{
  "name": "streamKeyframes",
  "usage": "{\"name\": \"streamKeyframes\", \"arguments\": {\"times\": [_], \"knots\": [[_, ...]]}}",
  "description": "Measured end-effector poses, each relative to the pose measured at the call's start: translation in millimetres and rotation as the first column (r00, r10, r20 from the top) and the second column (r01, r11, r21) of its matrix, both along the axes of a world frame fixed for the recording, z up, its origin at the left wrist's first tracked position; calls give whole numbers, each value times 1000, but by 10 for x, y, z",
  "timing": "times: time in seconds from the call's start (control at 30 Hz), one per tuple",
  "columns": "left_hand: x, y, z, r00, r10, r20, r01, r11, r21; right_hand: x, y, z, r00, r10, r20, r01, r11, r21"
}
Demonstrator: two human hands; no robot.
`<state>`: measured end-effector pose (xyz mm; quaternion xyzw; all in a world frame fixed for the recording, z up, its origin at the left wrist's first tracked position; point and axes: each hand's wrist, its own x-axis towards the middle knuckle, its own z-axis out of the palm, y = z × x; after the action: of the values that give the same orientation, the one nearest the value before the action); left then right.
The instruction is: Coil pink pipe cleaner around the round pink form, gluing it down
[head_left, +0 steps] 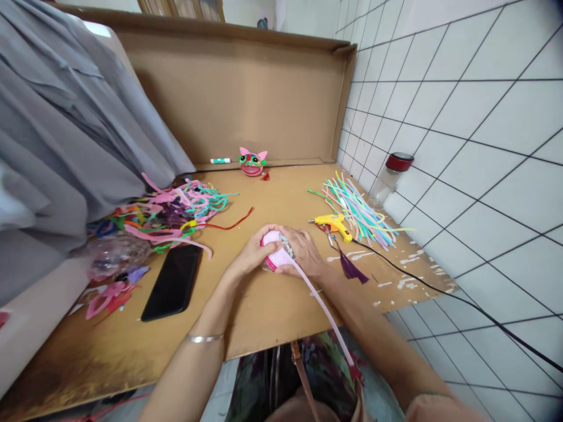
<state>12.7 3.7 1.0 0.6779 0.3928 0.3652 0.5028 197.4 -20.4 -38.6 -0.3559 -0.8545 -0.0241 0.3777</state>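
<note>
Both hands hold a rounded craft piece [278, 255] covered in rows of light pink pipe cleaner, with a darker pink edge. My left hand [257, 251] grips its left side, thumb lying across the top. My right hand [303, 252] wraps round its right side, where a grey-white speckled patch shows between the fingers. A long pale pink pipe cleaner [325, 310] runs from the piece down past the table edge to my lap. Its underside is hidden by my hands.
A yellow glue gun [333, 224] with a black cord lies right, beside pastel pipe cleaners [360, 211] and a purple tassel [352, 266]. Left are a phone [172, 282] and tangled pipe cleaners [185, 202]. Behind stand a pink animal head [252, 163] and a red-lidded jar [389, 180].
</note>
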Motion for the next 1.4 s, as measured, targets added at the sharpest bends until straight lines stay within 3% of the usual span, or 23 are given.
{"name": "streamKeyframes", "arguments": {"times": [0.47, 0.63, 0.73, 0.9, 1.1, 1.2, 1.27, 1.4], "knots": [[-12, 15, 11, 1000, -22, -12, 21, 1000, -7, -3, 61, -60, 998, -10, -57, 8, 999, -33], [3, 57, 8, 998, -41, 45, 43, 998, -40, -23, 23, -49, 992, -42, -118, 24, 988, -152], [-10, 82, -23, 993, -63, 96, 65, 998, -26, 12, -63, 20, 978, -25, -208, -38, 956, -292], [-41, 104, -77, 979, -87, 184, 102, 992, -75, 164, -15, 137, 896, 22, -444, -264, 830, -491], [-48, 116, -67, 987, -95, 133, 105, 992, -70, 37, 415, 284, 740, -62, -670, -255, 895, -365], [-53, 120, -67, 988, -97, 121, 105, 993, -56, -91, 457, 259, 664, -166, -729, -124, 937, -326], [-52, 115, -65, 988, -89, 127, 98, 993, -66, -128, 392, 192, 674, -207, -709, -27, 952, -304], [-50, 96, -54, 987, -87, 134, 98, 992, -76, -88, 226, 77, 789, -118, -603, 12, 984, -177]]}}
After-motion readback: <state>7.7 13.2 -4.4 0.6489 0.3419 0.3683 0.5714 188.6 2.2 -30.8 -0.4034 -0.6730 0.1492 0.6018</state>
